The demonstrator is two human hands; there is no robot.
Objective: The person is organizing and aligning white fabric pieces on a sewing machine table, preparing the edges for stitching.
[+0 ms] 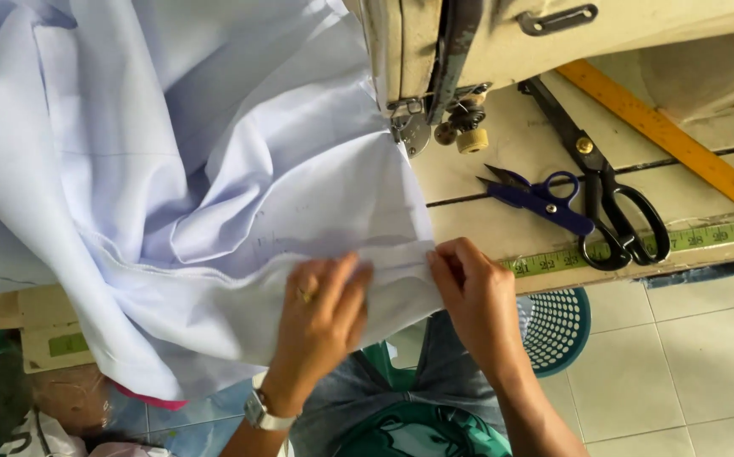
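A big heap of pale lilac cloth (172, 169) fills the space up and to the left of both hands, smooth and thin, falling in soft folds with a stitched seam running along its lower part. The left hand (320, 317) lies on the folded edge of that cloth, fingers loosely curled and pressing down, a ring on one finger and a pale watch (261, 415) at the wrist. Just beside it, the right hand (469, 292) pinches the corner of the same edge between thumb and fingertips. Above the right hand stands the cream metal sewing machine (435, 51), the cloth drawn under its foot. Farther right, on the worn table (485, 228), lie small blue snips (536, 199), black shears (608, 203), a yellow-green tape measure (638, 245) and an orange ruler (672, 140). Below the right hand sits a teal plastic basket (562, 326).
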